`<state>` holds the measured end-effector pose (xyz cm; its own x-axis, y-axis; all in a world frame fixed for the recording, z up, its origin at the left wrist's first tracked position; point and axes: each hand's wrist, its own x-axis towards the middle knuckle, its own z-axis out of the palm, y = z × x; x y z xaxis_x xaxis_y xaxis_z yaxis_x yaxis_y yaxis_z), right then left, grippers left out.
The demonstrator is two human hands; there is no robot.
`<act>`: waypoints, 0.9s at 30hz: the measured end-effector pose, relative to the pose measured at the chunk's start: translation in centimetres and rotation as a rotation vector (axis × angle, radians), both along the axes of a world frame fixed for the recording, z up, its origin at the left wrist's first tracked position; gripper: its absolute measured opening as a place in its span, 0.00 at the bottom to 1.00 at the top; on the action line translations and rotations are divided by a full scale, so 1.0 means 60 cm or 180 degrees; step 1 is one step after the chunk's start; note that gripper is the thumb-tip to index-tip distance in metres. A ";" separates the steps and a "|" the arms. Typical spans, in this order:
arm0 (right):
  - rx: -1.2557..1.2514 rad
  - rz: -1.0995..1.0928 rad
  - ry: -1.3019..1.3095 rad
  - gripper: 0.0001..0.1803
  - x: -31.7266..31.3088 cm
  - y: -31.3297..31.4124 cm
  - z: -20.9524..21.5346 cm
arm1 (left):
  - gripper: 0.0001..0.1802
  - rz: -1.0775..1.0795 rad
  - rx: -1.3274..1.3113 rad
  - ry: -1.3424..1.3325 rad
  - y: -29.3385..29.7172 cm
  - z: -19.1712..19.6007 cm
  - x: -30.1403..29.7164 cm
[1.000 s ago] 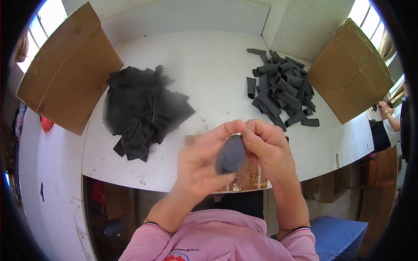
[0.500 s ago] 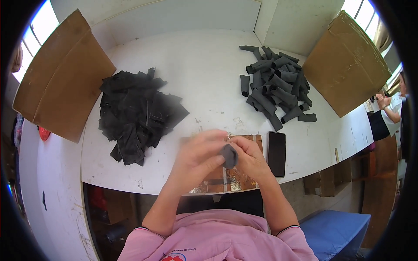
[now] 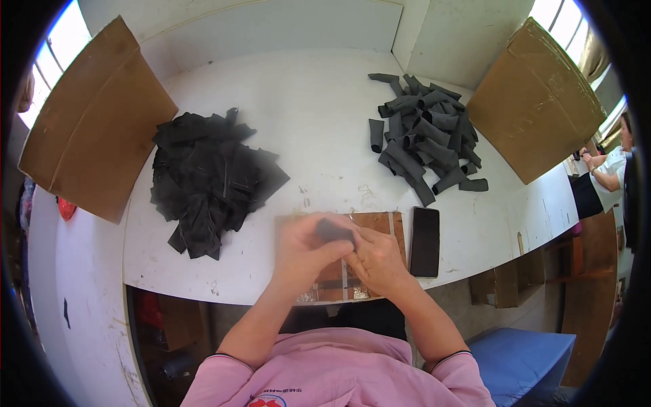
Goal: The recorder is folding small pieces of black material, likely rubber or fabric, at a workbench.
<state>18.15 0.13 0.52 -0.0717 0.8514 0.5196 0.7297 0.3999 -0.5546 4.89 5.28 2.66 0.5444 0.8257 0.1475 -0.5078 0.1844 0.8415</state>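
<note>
Dark fabric piece sits at picture centre, pinched between both hands above a brown wooden board at the desk's near edge. Left hand is closed around the piece from the 8 o'clock side, thumb across its lower edge. Right hand is closed on it from the 4 o'clock side, fingers curled in; both hands touch each other around the piece. How much of the piece is hidden inside the grip cannot be told.

Left to right on the white desk:
- cardboard sheet at 10 o'clock of the hands, overhanging the desk's left edge;
- loose heap of flat black fabric pieces at 10–11 o'clock, near the board;
- black phone, lying flat just beside the board at 3 o'clock;
- pile of rolled dark grey fabric tubes at 1 o'clock, well apart from the hands;
- second cardboard sheet at 2 o'clock, beside the tubes.
</note>
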 end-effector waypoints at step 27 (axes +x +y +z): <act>-0.1563 0.0382 0.2285 0.17 0.028 0.015 0.088 | 0.09 0.2075 0.1770 0.2036 0.041 -0.077 -0.011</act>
